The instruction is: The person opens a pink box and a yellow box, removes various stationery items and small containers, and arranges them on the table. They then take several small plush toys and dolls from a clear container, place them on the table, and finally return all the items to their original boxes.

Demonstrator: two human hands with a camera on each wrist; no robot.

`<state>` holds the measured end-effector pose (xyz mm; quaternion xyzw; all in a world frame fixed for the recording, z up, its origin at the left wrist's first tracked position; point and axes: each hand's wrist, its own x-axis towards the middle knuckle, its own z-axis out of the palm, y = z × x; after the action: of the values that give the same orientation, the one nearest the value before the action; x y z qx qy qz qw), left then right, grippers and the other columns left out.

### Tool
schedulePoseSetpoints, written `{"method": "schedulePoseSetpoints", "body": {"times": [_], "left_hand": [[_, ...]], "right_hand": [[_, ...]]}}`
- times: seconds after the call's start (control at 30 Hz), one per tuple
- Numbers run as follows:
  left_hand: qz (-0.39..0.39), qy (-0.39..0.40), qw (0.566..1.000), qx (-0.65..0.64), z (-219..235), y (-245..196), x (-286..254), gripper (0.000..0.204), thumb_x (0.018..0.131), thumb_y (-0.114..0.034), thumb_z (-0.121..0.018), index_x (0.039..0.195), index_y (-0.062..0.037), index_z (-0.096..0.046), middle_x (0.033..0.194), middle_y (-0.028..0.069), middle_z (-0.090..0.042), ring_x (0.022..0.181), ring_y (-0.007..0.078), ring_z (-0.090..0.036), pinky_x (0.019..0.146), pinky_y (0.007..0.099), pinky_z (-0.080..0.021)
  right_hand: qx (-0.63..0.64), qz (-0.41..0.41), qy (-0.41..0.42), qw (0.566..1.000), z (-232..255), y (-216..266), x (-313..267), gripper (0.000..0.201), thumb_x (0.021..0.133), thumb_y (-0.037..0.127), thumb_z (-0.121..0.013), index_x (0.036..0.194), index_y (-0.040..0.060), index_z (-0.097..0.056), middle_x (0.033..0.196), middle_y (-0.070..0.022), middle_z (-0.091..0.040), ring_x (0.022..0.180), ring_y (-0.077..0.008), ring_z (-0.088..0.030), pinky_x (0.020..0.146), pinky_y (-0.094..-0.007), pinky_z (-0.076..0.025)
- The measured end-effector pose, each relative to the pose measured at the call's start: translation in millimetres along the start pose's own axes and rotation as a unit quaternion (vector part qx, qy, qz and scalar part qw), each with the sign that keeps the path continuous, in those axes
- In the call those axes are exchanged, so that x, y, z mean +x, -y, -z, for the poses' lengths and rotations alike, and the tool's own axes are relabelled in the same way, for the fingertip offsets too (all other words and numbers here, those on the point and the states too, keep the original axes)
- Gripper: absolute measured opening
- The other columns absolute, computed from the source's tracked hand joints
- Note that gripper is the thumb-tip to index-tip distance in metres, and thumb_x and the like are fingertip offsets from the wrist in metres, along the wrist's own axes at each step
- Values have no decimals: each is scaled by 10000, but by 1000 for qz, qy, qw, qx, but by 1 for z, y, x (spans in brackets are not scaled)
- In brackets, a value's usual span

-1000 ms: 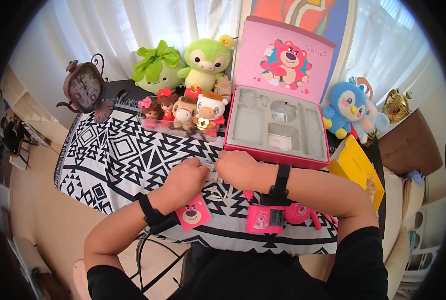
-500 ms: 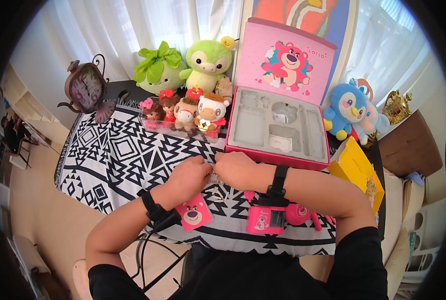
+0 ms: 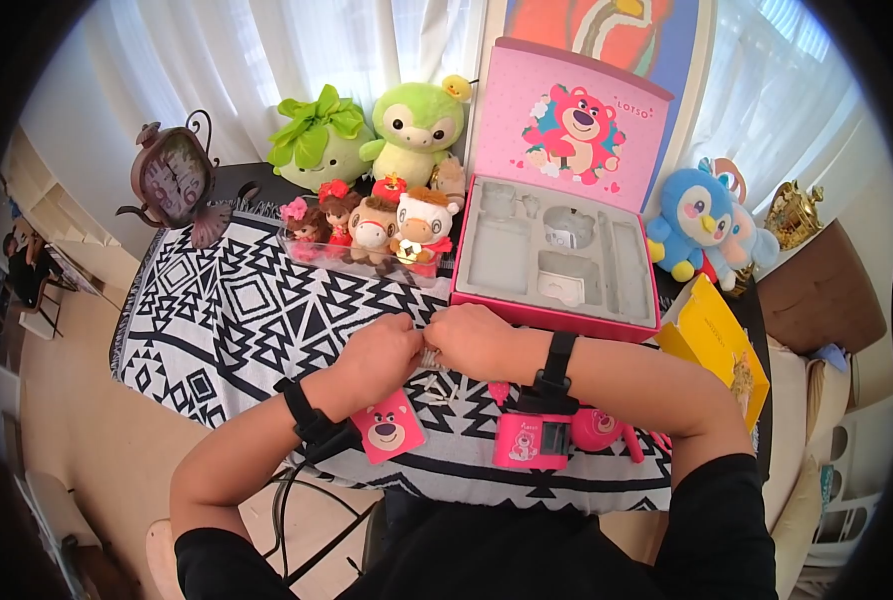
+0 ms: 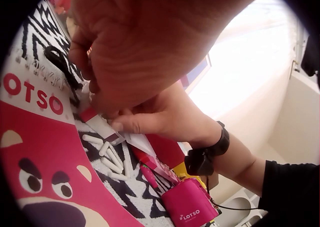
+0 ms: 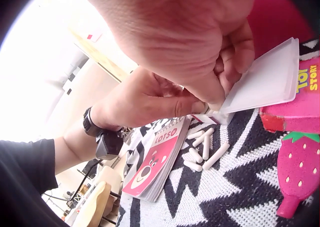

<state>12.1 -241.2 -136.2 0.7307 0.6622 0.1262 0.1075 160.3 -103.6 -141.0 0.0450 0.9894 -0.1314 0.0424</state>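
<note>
A small white box (image 4: 102, 128) with a raised translucent lid (image 5: 267, 82) lies between both hands. My left hand (image 3: 379, 360) grips the box at one end, its thumb against the edge in the right wrist view. My right hand (image 3: 479, 343) is at the other end, fingers curled at the opening and thumb along the side; the fingertips and the inside are largely hidden. Several short white sticks (image 5: 206, 146) lie loose on the patterned cloth (image 3: 237, 340) just in front. Beside them is a pink spiral notebook (image 3: 389, 428) with a bear face.
Behind the hands stands an open pink gift box (image 3: 557, 325) with a grey moulded insert. Dolls in a clear tray (image 3: 362, 262) are back left, a clock (image 3: 174, 180) farther left. A pink device (image 3: 532, 440) is front right, near a yellow box (image 3: 712, 325). A strawberry-shaped item (image 5: 300, 169) lies nearby.
Both hands have drawn slightly closer together over the small box, covering more of it. The sticks and the notebook lie as before.
</note>
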Motion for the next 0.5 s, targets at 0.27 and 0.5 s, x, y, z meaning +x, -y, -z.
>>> {"method": "schedulePoseSetpoints", "body": {"times": [0.27,0.5], "left_hand": [[-23,-23,997,-77,4,7,-2,126,819,-94,-727,922,-43,-677,887,133,-644,895,342,-639,792,438,-529],[65,49,978,-195,19,-19,-22,87,844,-98,-705,903,-34,-710,842,154,-682,813,354,-669,754,437,-547]], "right_hand": [[11,36,-21,999,-2,-2,-2,143,820,155,-701,830,12,-706,895,-180,-652,867,-392,-673,783,-478,-549],[73,41,-33,996,2,-2,-13,172,839,170,-708,848,-1,-704,911,-178,-642,888,-376,-658,800,-471,-539]]}}
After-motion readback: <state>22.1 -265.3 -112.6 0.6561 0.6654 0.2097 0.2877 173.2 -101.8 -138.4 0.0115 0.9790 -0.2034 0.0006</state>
